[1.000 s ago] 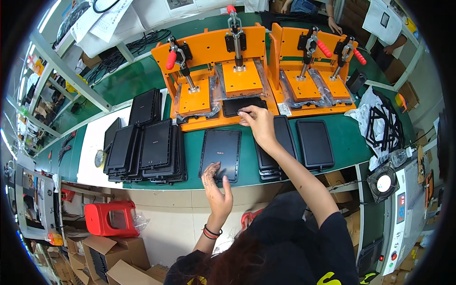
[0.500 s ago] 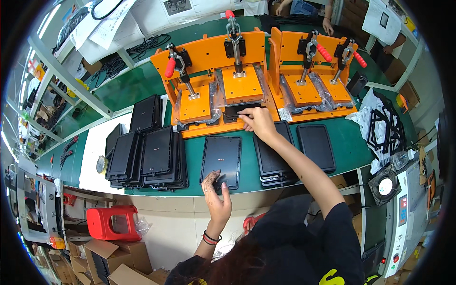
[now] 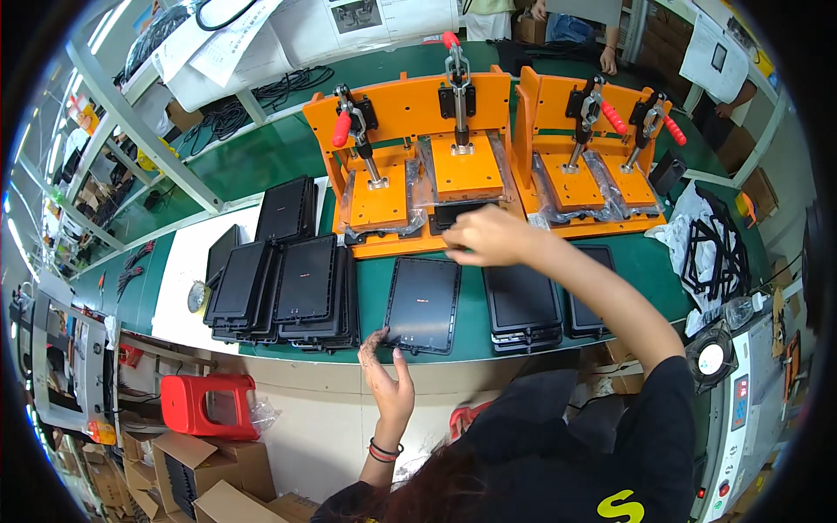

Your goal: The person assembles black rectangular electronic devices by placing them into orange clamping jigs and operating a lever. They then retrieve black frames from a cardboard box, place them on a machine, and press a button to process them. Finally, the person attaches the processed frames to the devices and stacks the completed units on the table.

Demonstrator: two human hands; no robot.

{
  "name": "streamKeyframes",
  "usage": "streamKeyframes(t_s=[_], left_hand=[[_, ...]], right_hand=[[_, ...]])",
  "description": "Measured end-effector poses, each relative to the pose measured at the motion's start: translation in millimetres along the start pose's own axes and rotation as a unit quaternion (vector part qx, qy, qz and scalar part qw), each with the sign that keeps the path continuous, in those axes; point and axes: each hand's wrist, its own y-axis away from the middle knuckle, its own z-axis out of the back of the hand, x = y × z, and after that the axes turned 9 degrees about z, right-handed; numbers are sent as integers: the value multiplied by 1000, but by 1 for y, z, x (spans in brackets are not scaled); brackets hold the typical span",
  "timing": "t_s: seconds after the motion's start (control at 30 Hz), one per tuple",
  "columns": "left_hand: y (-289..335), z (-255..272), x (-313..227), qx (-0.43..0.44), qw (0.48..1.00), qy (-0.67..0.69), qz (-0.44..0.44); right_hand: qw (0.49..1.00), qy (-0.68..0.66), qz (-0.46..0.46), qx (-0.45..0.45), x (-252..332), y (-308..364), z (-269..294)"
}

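A flat black rectangular panel [image 3: 424,301] with a raised rim lies on the green bench in front of me. My left hand [image 3: 388,379] is at its near left corner, thumb and fingers apart, fingertips by the rim. Over the far right corner of the panel is my right hand [image 3: 493,235], its fingers curled together; anything in them is hidden. Just beyond that hand, a black piece [image 3: 453,213] sits under the middle clamp of an orange toggle-clamp fixture [image 3: 466,170]. Clear plastic film hangs around the fixture's pressing blocks.
Stacks of black panels [image 3: 305,288] stand to the left, and another stack [image 3: 523,305] lies under my right forearm. A second orange fixture [image 3: 575,179] is behind. Black frames [image 3: 715,253] lie on white plastic at the right. A red stool [image 3: 209,405] and cartons [image 3: 209,466] are below left.
The whole view has shifted. My right hand has drawn back a little from the black piece at the fixture, fingers more curled. My left hand has slid toward the panel's near left corner.
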Motion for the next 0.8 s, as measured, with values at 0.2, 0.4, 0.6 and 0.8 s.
streamKeyframes(t_s=[0.2,0.4,0.6,0.8], left_hand=[[2,1,0,18,1000,10,-2],[-2,2,5,-2,999,24,21],[-2,0,5,2,999,27,48],[6,2,4,55,994,66,71]], right_hand=[[980,-102,-111,-127,-26,17,-37],[919,-222,-135,-297,-20,11,29],[745,-103,-218,-622,-96,-35,102],[612,-715,-96,-324,-160,-59,146]])
